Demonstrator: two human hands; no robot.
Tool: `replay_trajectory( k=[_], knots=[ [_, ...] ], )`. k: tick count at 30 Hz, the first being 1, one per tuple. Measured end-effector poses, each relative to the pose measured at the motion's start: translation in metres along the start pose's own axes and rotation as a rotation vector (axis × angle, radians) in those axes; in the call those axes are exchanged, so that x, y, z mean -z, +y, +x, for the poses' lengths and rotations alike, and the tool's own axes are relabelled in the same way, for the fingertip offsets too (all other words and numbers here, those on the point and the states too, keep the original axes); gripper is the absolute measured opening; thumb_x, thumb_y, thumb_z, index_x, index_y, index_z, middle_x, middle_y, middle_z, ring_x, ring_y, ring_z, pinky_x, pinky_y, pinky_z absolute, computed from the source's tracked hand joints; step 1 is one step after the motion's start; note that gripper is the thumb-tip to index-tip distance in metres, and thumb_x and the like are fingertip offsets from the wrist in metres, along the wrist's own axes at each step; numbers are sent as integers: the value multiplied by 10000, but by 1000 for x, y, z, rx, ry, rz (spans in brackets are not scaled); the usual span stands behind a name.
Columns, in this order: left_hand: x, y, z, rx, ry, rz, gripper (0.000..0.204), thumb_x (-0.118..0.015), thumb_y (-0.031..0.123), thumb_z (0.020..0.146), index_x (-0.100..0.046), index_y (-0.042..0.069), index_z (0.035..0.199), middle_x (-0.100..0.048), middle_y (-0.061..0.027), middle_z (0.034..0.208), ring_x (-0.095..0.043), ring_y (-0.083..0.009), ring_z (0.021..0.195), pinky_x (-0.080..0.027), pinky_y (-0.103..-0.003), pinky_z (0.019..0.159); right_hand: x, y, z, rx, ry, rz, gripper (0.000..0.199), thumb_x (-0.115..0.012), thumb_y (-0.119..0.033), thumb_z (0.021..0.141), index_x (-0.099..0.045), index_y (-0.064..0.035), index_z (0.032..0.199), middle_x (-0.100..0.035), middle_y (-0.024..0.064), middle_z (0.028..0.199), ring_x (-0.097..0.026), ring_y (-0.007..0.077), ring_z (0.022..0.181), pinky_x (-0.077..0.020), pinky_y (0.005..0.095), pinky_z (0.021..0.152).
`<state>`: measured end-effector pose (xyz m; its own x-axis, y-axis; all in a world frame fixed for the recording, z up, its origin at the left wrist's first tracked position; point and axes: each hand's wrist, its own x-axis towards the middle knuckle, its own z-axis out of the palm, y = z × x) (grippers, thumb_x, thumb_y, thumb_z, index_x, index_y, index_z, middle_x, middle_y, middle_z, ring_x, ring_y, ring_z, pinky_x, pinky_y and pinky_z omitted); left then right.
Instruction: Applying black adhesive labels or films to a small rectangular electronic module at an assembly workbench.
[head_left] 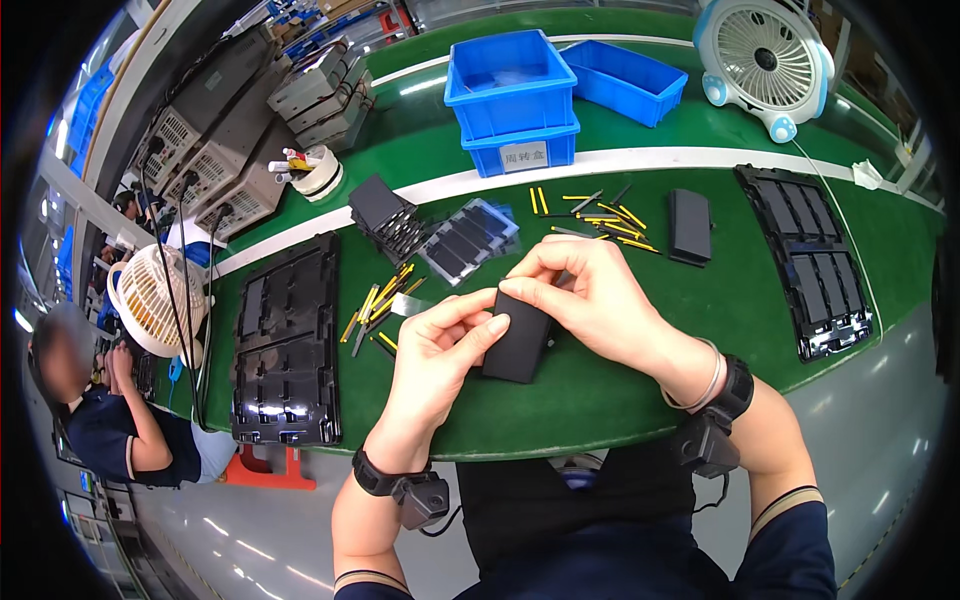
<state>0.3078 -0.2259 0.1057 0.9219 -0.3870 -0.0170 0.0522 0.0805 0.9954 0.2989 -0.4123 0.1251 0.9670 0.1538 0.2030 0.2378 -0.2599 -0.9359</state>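
Between my two hands is a flat black rectangular block, tilted over the green table. My left hand pinches its left side with thumb and fingers. The fingers of my right hand close on its upper edge. Beyond my hands lie clear plastic sheets with black rectangular pieces. Left of those is a stack of black flat blocks. Loose yellow and black strips lie near my left hand, and more strips lie past my right hand. Another black block rests to their right.
Black moulded trays stand on the left and right of the green table. Blue bins and a white fan are at the back. A smaller fan and a seated co-worker are at the left.
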Motion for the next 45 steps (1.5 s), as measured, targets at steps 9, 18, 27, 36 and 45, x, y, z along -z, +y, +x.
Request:
replay_trajectory(
  k=[9, 18, 27, 36, 45],
  knots=[
    [0, 6, 1, -13, 78, -137, 289, -622, 26, 837, -583, -9, 1121, -602, -26, 834, -616, -100, 772, -562, -257, 680, 16, 2, 1, -268, -69, 404, 257, -577, -256, 895, -648, -25, 984, -652, 38, 878, -610, 96, 792, -485, 248, 755],
    [-1, 6, 2, 3, 100, -84, 272, -643, 66, 831, -599, 3, 1092, -640, -52, 905, -637, -108, 782, -562, -229, 642, 11, 10, 3, -131, -31, 555, 283, -659, -84, 815, -608, 3, 1079, -640, 70, 916, -613, 102, 835, -505, 236, 771],
    [0, 6, 2, -141, 196, -207, 245, -615, 59, 849, -604, 20, 1090, -633, -60, 983, -625, -109, 836, -569, -253, 660, 10, 18, -2, -63, -29, 404, 419, -727, -77, 744, -585, -8, 1132, -615, 72, 952, -580, 101, 848, -497, 238, 749],
    [-18, 12, -10, -101, 201, -134, 259, -650, 54, 827, -609, -2, 1077, -627, -23, 850, -606, -71, 746, -538, -205, 634, -2, 6, 1, -43, 8, 637, 303, -693, -109, 795, -605, 8, 1060, -626, 22, 882, -583, 76, 772, -476, 211, 701],
    [-23, 9, -8, -120, 201, -57, 258, -652, 39, 822, -611, -8, 1073, -631, -31, 801, -607, -73, 709, -536, -206, 636, -2, 13, -6, 12, 129, 653, 236, -709, -76, 772, -635, 28, 970, -648, 53, 871, -606, 88, 756, -493, 211, 694]
  ],
)
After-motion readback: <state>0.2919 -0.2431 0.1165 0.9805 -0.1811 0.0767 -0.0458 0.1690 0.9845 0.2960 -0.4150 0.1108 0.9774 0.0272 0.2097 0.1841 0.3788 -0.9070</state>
